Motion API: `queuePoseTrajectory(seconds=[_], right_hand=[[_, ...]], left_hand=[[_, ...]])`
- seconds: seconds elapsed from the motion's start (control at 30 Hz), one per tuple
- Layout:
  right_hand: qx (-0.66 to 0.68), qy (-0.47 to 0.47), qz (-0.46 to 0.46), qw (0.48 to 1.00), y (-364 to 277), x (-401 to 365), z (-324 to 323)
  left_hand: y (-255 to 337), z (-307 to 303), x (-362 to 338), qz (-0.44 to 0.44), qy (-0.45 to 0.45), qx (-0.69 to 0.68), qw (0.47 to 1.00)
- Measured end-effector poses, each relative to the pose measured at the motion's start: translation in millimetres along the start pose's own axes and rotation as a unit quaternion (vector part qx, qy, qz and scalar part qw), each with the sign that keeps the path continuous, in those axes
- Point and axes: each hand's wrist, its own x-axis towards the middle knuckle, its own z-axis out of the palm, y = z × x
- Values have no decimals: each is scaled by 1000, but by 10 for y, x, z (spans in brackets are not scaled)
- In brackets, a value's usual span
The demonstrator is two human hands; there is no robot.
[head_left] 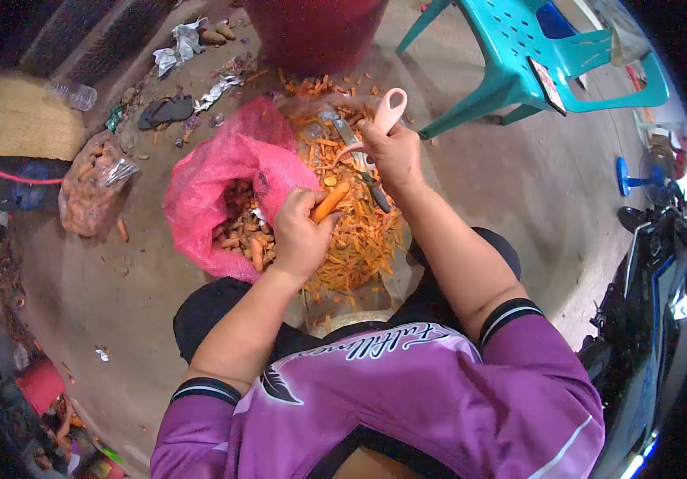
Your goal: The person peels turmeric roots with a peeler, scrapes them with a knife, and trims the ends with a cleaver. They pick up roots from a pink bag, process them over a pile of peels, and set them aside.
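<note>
My left hand is closed round an orange carrot, whose upper end sticks out over a pile of orange peelings. Up and to the right, my right hand grips a pale pink peeler, its looped handle pointing up. The peeler and the carrot are apart. Beneath my right hand lies a knife with a dark handle, on the peelings. A pink mesh sack stands open beside my left hand, with several carrots and brownish pieces inside.
A red tub stands ahead, a teal chair with a phone at the upper right. Leftward are a filled clear bag, a dark sandal and a plastic bottle. A motorcycle is at the right.
</note>
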Motion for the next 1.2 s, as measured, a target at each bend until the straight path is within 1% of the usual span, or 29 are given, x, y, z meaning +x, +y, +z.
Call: queuePoseTrajectory(seconds=[0.03,0.1,0.13,0.23,0.27,0.3,0.37,0.43,0.47,0.57,0.6,0.7,0.73,0.83,0.87,0.97,1.03,1.1,1.13,1.2], right_hand=[[22,-19,2,1000,16,-21,27],[66,-57,7,996,65,-107,97],[-28,-84,27,996,-46,-194,91],[2,-7,29,1000,49,-27,54],[-68,27,-8,997,69,69,4],[21,26,2,999,107,96,-28],[-20,10,12,1000,35,1,21],[54,-61,55,995,-57,-166,101],[14,-61,72,995,-94,-152,85],[91,0,73,993,-5,29,-8],[135,4,89,987,20,67,-17],[133,-93,201,966,-172,-125,-4],[123,-107,184,969,-115,-137,31],[114,-88,156,977,-20,-24,-25],[114,-66,138,982,-3,22,-16],[168,-69,218,959,-97,-57,-42],[191,-117,221,949,-81,-112,-16],[160,-60,203,964,-16,-25,-47],[170,-48,198,964,-31,-6,-62],[189,-24,188,964,-85,5,-78]], left_hand=[[-15,9,0,3,3,-4,1000],[-43,16,5,-20,-7,-8,1000],[-50,16,7,-32,-12,-9,999],[-6,-2,24,-23,-15,-26,999],[-8,-2,23,-26,-18,-34,999],[-16,-2,22,-28,-22,-42,998],[-55,18,17,-33,-19,-68,997],[-103,55,12,-43,-5,-106,993],[-102,51,15,-44,-18,-117,992],[-47,11,36,-40,-47,-140,988],[-30,-4,41,-33,-50,-139,988],[-10,2,55,-22,-46,-165,985],[-11,9,57,-20,-43,-177,983],[-44,-4,64,-28,-81,-174,981],[-43,1,58,-34,-84,-189,978],[-84,38,41,-46,-91,-234,967],[-145,78,44,-49,-93,-266,958],[-134,77,45,-94,-117,-306,940],[-116,71,51,-117,-129,-326,929],[-82,59,46,-186,-146,-396,887]])
